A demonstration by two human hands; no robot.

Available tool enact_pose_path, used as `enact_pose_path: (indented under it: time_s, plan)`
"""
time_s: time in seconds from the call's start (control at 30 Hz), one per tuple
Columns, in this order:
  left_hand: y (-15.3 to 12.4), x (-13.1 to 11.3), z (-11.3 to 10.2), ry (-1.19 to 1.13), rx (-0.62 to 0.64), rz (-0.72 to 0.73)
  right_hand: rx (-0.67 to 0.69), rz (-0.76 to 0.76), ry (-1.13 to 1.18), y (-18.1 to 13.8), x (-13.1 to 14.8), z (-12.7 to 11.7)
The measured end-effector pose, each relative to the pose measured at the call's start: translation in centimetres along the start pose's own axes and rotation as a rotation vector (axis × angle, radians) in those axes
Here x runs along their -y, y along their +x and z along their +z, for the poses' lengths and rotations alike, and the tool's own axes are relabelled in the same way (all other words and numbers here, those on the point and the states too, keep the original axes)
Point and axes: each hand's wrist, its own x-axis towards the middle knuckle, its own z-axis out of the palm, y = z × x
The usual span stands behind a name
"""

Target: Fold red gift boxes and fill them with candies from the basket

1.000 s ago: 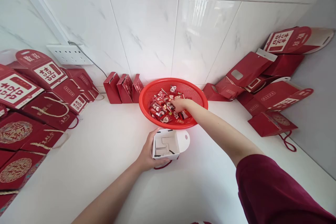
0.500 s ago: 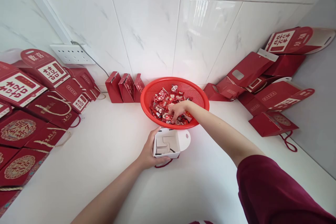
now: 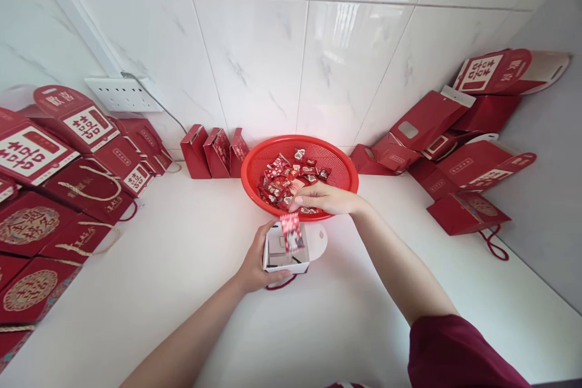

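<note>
My left hand (image 3: 254, 262) is closed around the near left side of a small white-lined gift box (image 3: 297, 267), its top open and its round-ended flap (image 3: 319, 242) folded out to the right. A dark red cord handle (image 3: 280, 284) hangs at its near side. A red wrapped candy (image 3: 292, 234), slightly blurred, is over the box opening, just below the fingertips of my right hand (image 3: 325, 197). Those fingers stretch out to the left and look apart from the candy. Beneath my right hand is a red plastic basket (image 3: 254, 148) holding many red wrapped candies (image 3: 279, 182).
Red gift boxes are stacked at the left (image 3: 31, 224) and right (image 3: 473, 163). Several narrow red boxes (image 3: 195, 151) stand against the tiled wall, left of the basket. A power socket (image 3: 122, 94) with a grey cable is on the wall. The white tabletop (image 3: 182, 254) lies under everything.
My right hand has come up out of the candies, toward me and the box. One candy now shows over the box opening. My left hand keeps its hold on the box.
</note>
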Motion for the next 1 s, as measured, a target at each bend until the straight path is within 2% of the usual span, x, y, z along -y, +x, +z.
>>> enact_pose_path:
  time_s: [0.1, 0.27, 0.43, 0.53, 0.7, 0.87, 1.0]
  plan:
    - [0.1, 0.0, 0.0, -0.005, 0.003, 0.016, -0.049, 0.084, -0.027, -0.1, -1.4, 0.7]
    - [0.0, 0.0, 0.1, -0.003, 0.003, 0.016, 0.078, 0.285, -0.245, 1.7, -2.5, 0.3]
    - [-0.2, 0.0, 0.0, 0.050, -0.009, 0.008, 0.131, 0.539, -0.381, 3.8, -3.2, 1.1]
    - [-0.2, -0.1, 0.0, 0.043, -0.003, 0.011, 0.156, 0.606, -0.415, 4.4, -3.6, 1.5]
    - [-0.2, -0.3, 0.1, 0.030, 0.003, 0.010, 0.173, 0.568, -0.413, 4.2, -2.9, 1.1]
    - [-0.2, -0.2, 0.1, 0.013, -0.002, -0.004, 0.202, 0.390, -0.317, 3.1, -1.9, 0.8]
    - [-0.3, -0.3, 0.2, -0.033, 0.014, -0.038, 0.095, 0.222, -0.251, 2.3, -2.8, 0.8]
